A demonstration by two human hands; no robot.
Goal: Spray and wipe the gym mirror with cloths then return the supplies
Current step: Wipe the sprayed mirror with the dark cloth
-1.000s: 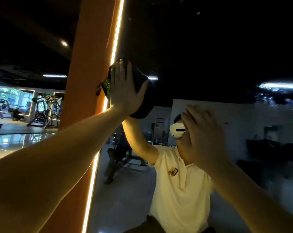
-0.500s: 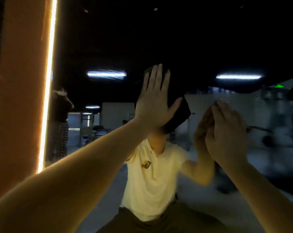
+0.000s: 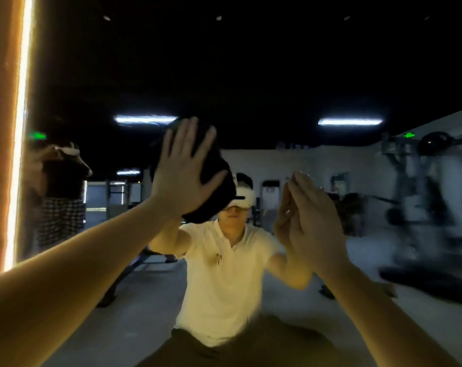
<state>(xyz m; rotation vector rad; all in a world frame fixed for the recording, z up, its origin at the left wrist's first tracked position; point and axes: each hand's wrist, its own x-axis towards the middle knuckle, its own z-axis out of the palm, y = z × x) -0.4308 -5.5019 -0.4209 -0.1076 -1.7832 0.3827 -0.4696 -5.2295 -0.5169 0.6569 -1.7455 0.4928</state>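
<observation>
While beneath flat-fingered left hand (image 3: 182,178), cloth (image 3: 217,184), long axis down-right; right hand (image 3: 314,221) flat.

Pretty dim overall, the upper half of the mirror (image 3: 251,75) is basically pure black. Main light is the vertical LED strip (image 3: 19,133) on the left, totally blown out and throwing a warm orange glow onto the pillar (image 3: 2,102) and the left forearm (image 3: 65,287). Two ceiling tubes (image 3: 349,122) show up as smeared cold streaks. The cloth (image 3: 216,181) is just a black blob, zero texture. The gym machine (image 3: 436,197) on the right is heavily motion-blurred, and the wide lens stretches everything at the bottom corners.
</observation>
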